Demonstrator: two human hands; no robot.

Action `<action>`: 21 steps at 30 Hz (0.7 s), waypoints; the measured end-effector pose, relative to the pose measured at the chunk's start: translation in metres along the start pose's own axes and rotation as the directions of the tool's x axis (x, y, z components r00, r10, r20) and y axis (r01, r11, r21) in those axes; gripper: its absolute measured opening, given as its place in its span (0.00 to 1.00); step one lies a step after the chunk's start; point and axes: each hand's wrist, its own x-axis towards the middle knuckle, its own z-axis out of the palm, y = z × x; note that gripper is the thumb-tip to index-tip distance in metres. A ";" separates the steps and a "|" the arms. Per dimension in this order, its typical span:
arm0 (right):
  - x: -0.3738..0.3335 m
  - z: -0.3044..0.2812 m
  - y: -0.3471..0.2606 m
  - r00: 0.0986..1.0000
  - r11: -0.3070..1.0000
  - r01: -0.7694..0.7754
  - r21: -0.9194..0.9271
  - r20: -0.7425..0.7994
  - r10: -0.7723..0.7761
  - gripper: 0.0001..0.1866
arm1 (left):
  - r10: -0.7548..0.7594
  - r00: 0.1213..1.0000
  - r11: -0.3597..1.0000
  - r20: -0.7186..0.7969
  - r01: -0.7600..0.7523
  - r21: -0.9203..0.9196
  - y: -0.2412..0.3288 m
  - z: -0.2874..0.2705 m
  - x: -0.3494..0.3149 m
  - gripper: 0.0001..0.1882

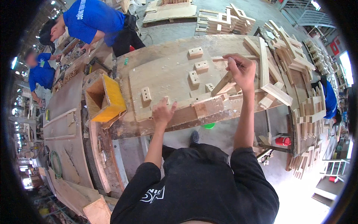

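My left hand [163,112] rests low over the pale plywood board [149,72], fingers spread. Its fingertips are beside a small pale wooden piece [167,99], partly hidden by them. To its upper left stands a wooden block with drilled holes [146,94]. My right hand [242,71] is raised over the right side of the bench, its fingers curled in; what they hold, if anything, is hidden. Just below it a wooden bar [222,84] slants up. Several more drilled blocks, one a far block [195,52], sit between my hands. A wooden piece [201,109] juts at the near edge.
A yellow-sided open box [108,98] stands left on the workbench [130,127]. Joined wooden bars [264,65] lie at the right end, with stacked frames [292,48] beyond. Two people in blue work at far left; another blue-clad person [329,98] is at right.
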 end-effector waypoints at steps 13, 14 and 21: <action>0.004 -0.010 0.038 0.982 0.992 0.075 0.105 0.167 -0.092 0.20 | -0.162 0.981 0.982 -0.104 0.149 -0.115 -0.024 0.029 -0.032 0.39; 0.007 -0.011 0.040 0.971 0.989 0.064 0.135 0.221 -0.093 0.19 | -0.162 0.977 0.985 -0.140 0.152 -0.078 -0.025 0.034 -0.034 0.39; 0.024 -0.026 0.041 0.977 0.969 0.015 -0.248 0.209 0.038 0.24 | -0.103 0.992 0.990 -0.077 0.095 -0.100 -0.009 0.030 -0.017 0.35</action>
